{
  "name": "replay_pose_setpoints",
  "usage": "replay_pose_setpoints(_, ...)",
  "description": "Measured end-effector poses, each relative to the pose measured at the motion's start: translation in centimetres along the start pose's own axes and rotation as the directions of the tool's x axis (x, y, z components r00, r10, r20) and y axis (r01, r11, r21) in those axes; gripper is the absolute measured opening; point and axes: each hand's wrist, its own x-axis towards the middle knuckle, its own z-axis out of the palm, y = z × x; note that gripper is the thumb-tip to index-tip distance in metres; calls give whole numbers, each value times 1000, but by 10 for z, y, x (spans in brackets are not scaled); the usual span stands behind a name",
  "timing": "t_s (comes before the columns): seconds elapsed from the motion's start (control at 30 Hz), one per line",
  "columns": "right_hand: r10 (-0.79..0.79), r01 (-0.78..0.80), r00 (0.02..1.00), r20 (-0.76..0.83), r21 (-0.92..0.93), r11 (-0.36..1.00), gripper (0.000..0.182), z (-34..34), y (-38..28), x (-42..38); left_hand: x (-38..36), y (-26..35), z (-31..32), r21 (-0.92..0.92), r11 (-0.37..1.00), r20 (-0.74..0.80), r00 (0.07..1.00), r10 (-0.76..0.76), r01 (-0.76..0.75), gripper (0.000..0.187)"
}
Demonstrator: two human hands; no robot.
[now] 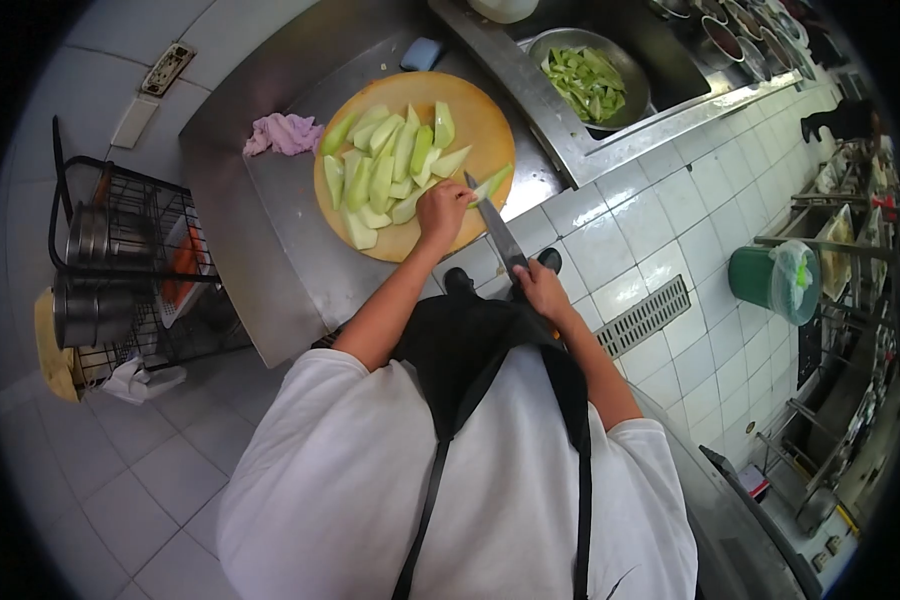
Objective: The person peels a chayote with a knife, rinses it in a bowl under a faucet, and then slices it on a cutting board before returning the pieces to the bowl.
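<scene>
On a round wooden board (pixel 395 240) lie several pale green vegetable wedges (pixel 380 180). My left hand (pixel 442 212) is closed at the board's right part, its fingers pinched at the near end of one green piece (pixel 494 184) by the board's right edge. My right hand (pixel 544 290) is wrapped round the handle of a large knife (pixel 500 233). The blade points up and left, its tip beside my left fingers and the green piece. The knife handle is mostly hidden in my right hand.
A metal bowl (pixel 642 88) with green slices sits in the sink at the upper right. A pink cloth (pixel 282 134) and a blue sponge (pixel 422 54) lie near the board. Left is a wire rack (pixel 175 215) with pots; right, a green bin (pixel 750 277).
</scene>
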Motion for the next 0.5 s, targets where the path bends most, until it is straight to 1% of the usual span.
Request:
replay_pose_setpoints(0.07,55,-55,998,33,-21,998,41,-3,-2,-16,-3,0,-2,-12,999,-33,998,45,-45,14)
replay_pose_setpoints(0.1,18,-17,1000,22,-61,998,41,-4,-2,-19,-5,0,-2,-17,998,-48,997,66,-67,13)
replay_pose_setpoints(0.2,-56,58,998,19,-143,988,40,-4,-8,-8,-16,1,5,-83,992,-19,995,98,-99,13)
replay_pose_setpoints(0.3,-9,11,1000,14,-155,988,39,-4,-19,-3,-20,2,6,-25,992,-19,992,125,-125,13)
replay_pose_setpoints(0.4,-16,17,1000,7,-168,986,39,-7,-25,-15,-28,-7,-4,53,985,-11,986,166,-165,20)
replay_pose_setpoints(0.5,67,-58,997,46,-170,984,38,-15,-41,-31,-40,-20,-14,90,979,28,983,183,-185,22)
